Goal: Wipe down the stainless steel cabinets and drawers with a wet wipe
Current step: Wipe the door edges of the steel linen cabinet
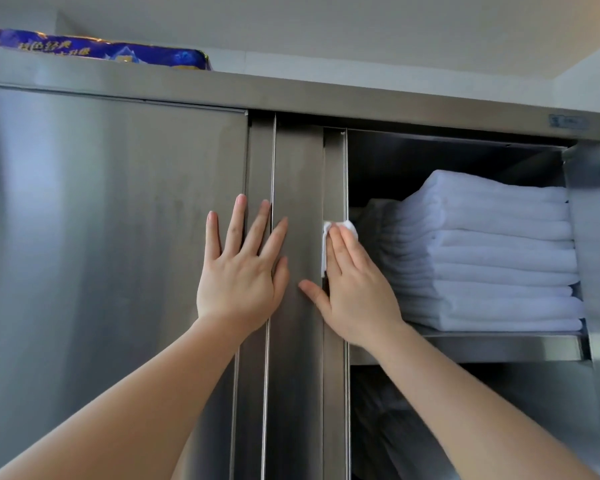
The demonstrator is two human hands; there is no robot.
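Wet wipe [338,237] pinned flat under straight fingers of right hand [354,289] against the sliding door's [297,306] right edge, beside the stacked towels [482,254] on the cabinet shelf [499,346]. Left hand [241,271] spread flat, bracing the door's left edge, holding nothing. Likely light, limp, damp, prone to bunching; best pressed under flat fingers, not pinched.

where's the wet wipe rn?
Head view, centre-right: wet wipe is pressed under the right hand against the sliding door's edge, left of the stacked towels.
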